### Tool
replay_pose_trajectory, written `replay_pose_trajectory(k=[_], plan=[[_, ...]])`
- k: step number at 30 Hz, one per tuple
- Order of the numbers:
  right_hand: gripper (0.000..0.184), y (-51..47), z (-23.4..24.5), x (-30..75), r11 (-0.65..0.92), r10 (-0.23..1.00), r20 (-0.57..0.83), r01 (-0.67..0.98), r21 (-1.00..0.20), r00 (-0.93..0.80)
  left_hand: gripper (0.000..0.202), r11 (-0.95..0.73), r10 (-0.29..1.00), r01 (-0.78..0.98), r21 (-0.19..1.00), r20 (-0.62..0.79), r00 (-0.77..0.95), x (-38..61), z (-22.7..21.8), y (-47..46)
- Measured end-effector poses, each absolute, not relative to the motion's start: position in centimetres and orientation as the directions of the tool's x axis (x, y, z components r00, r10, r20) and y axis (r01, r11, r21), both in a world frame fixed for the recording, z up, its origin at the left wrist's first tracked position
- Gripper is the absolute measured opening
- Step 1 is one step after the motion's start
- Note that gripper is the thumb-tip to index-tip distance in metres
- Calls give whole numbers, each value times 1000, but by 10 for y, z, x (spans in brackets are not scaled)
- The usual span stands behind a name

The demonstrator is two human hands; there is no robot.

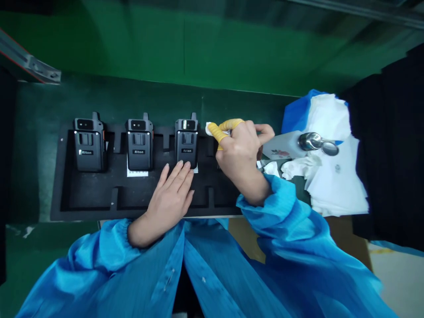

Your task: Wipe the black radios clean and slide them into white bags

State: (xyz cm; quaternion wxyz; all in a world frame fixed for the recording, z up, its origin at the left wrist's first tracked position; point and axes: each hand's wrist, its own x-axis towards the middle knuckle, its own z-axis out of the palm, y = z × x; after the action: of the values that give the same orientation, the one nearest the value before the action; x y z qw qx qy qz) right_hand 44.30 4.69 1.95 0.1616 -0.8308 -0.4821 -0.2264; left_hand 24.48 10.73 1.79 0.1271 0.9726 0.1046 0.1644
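Note:
Three black handheld radios stand in a black foam tray [66, 194]: one at the left [88, 145], one in the middle [139, 145], one at the right [187, 142]. My left hand [172, 194] lies flat on the tray with fingers stretched out, its fingertips touching the base of the right radio. My right hand [240, 152] is just right of that radio, with yellow finger cots on two fingers, pinching a small white wipe [210, 128] near the radio's top.
A white dispenser bottle with a metal top [298, 145] stands right of the tray on a pile of white cloths [334, 176]. A blue bag [296, 112] lies behind it. Green bench surface [198, 57] stretches beyond. Something black [391, 154] fills the right side.

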Motion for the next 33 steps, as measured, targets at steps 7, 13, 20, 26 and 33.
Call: replay_pose_trajectory(k=[7,13,20,26,33], plan=[[30,43,14,407,-299,850,469,953,53,241,42,-935,240,145,323,275,931,241,14,107],[32,50,13,397,-219,903,393,974,67,176,41,-940,242,154,306,274,931,243,13,107],[30,43,17,404,-250,913,343,967,42,221,42,-932,247,156,327,258,934,243,12,107],[35,57,18,398,-184,938,309,981,55,158,39,-950,233,152,271,298,926,243,13,107],[31,31,14,411,-241,926,319,967,86,202,40,-944,233,148,295,277,932,244,14,107]])
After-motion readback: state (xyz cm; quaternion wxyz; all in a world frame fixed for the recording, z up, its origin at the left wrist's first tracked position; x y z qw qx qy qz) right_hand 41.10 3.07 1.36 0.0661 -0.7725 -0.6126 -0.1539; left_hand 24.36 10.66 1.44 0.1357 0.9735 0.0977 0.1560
